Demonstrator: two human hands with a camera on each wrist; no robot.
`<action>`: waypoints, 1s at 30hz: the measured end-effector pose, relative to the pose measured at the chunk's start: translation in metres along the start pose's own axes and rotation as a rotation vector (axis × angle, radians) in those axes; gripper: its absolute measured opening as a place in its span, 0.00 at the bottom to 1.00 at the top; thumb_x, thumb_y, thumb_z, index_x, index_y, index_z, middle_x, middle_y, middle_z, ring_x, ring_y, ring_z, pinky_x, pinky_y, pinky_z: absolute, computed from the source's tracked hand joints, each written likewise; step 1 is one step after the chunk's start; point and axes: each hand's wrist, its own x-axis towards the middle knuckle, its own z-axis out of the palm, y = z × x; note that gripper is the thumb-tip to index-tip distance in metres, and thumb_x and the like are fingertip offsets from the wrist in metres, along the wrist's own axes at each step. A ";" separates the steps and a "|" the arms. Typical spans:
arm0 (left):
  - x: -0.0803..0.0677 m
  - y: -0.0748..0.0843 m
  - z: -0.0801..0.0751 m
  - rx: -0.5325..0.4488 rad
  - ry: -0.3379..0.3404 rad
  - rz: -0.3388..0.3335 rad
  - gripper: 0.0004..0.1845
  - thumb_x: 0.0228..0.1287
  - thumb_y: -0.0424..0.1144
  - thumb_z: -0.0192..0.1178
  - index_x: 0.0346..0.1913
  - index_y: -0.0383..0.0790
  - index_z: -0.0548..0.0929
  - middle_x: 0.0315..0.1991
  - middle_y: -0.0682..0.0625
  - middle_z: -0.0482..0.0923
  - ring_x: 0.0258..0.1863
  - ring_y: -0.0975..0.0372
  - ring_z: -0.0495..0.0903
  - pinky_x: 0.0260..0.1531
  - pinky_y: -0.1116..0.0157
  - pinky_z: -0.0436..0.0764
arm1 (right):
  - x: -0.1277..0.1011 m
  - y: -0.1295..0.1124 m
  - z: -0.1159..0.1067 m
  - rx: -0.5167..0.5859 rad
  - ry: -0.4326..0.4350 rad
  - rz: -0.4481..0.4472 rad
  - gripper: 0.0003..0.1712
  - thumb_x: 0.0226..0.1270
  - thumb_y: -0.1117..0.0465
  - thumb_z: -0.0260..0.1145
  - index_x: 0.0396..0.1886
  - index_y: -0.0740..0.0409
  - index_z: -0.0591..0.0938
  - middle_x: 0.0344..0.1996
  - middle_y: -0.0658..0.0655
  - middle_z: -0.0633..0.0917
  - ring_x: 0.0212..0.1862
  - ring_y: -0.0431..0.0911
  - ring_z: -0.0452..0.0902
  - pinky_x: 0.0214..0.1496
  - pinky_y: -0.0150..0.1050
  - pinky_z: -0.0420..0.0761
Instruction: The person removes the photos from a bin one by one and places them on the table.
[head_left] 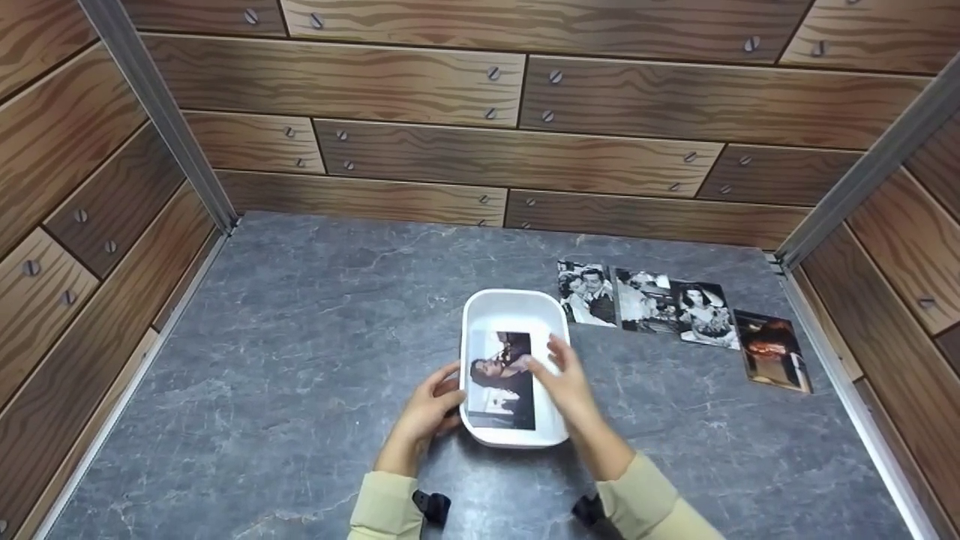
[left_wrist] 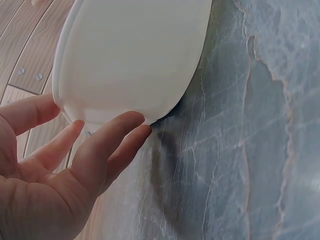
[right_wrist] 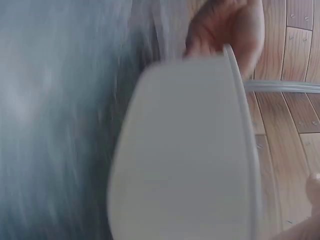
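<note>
A white rectangular tub (head_left: 512, 301) with rounded corners stands on the table in the head view, and a colour photo (head_left: 514, 405) of a person lies inside it. At the tub's left side is my left hand (head_left: 426, 411); its extended fingertips touch the outer wall, as the left wrist view of the tub (left_wrist: 135, 55) also shows. Over the right rim reaches my right hand (head_left: 570, 386), fingers spread, the thumb tip close over the photo's right edge. In the right wrist view the tub's outer wall (right_wrist: 180, 150) covers the photo, with part of the right hand (right_wrist: 302, 230) showing low at the right.
To the right of the tub, several photos lie in a row: three black-and-white prints (head_left: 587, 294) and a colour one (head_left: 772, 351) near the right wall. Wood-patterned panels (head_left: 420, 90) enclose the grey marbled table (head_left: 285, 337) at the back and both sides.
</note>
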 end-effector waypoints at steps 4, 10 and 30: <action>-0.001 0.000 0.000 0.000 -0.002 -0.003 0.31 0.66 0.31 0.55 0.72 0.37 0.62 0.67 0.30 0.65 0.52 0.52 0.79 0.34 0.66 0.84 | -0.004 0.006 0.014 -0.029 0.003 0.046 0.46 0.62 0.58 0.69 0.71 0.72 0.55 0.68 0.78 0.59 0.69 0.71 0.54 0.71 0.60 0.60; -0.002 -0.001 0.000 -0.013 -0.014 -0.013 0.31 0.67 0.30 0.54 0.72 0.37 0.62 0.67 0.31 0.65 0.52 0.54 0.79 0.34 0.67 0.84 | 0.000 0.017 0.023 -0.126 0.024 0.080 0.50 0.61 0.56 0.70 0.72 0.71 0.53 0.66 0.82 0.59 0.67 0.74 0.56 0.70 0.61 0.62; -0.001 -0.001 -0.002 -0.046 -0.021 -0.016 0.32 0.66 0.30 0.54 0.72 0.37 0.61 0.67 0.30 0.64 0.52 0.54 0.79 0.39 0.64 0.85 | 0.016 0.026 0.028 -0.057 -0.102 0.223 0.36 0.59 0.68 0.64 0.65 0.80 0.64 0.61 0.76 0.70 0.63 0.62 0.66 0.72 0.52 0.62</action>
